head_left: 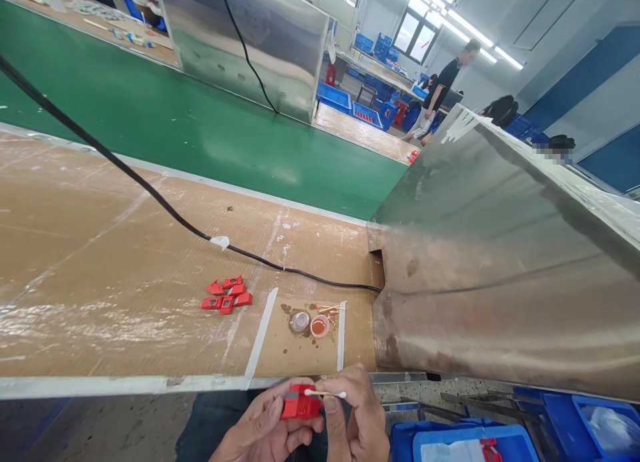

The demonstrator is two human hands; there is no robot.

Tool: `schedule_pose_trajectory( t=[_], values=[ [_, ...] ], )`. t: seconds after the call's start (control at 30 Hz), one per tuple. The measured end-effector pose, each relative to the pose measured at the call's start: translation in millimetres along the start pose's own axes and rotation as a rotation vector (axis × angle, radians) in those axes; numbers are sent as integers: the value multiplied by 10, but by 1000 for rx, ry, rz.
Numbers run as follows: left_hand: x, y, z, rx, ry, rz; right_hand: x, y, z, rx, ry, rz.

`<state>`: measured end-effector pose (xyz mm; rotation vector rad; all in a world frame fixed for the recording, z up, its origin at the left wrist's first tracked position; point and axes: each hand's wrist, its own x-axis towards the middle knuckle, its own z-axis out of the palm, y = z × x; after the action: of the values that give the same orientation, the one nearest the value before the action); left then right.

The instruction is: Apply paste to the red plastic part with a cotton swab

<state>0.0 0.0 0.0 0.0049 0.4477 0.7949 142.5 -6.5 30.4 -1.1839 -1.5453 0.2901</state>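
While left hand [260, 429] grips one red part [299, 403], right hand [357, 412] pinches one swab [326, 395], six red parts [227, 295], two caps [310, 324].

The bottom edge cuts off both hands, the left hand [260, 430] and right hand [355, 415]. The blue bin [465, 442] is cut off too.

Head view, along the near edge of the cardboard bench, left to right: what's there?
Pile of red plastic pieces → strip of white tape → clear small cup → orange-filled small cup → metal housing.
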Motion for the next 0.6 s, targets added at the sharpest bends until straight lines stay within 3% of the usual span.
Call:
schedule_pose_trajectory(
  t=[0.27, 0.37, 0.6],
  values=[
    [38, -73, -257, -56, -122, -1, -115, 1, 70, -86, 26, -100],
    [42, -63, -247, -53, -139, -15, -141, -14, 82, -99, 96, -81],
    [22, -53, -193, -70, -123, -30, -111, -54, 94, -56, 105, -49]
  ],
)
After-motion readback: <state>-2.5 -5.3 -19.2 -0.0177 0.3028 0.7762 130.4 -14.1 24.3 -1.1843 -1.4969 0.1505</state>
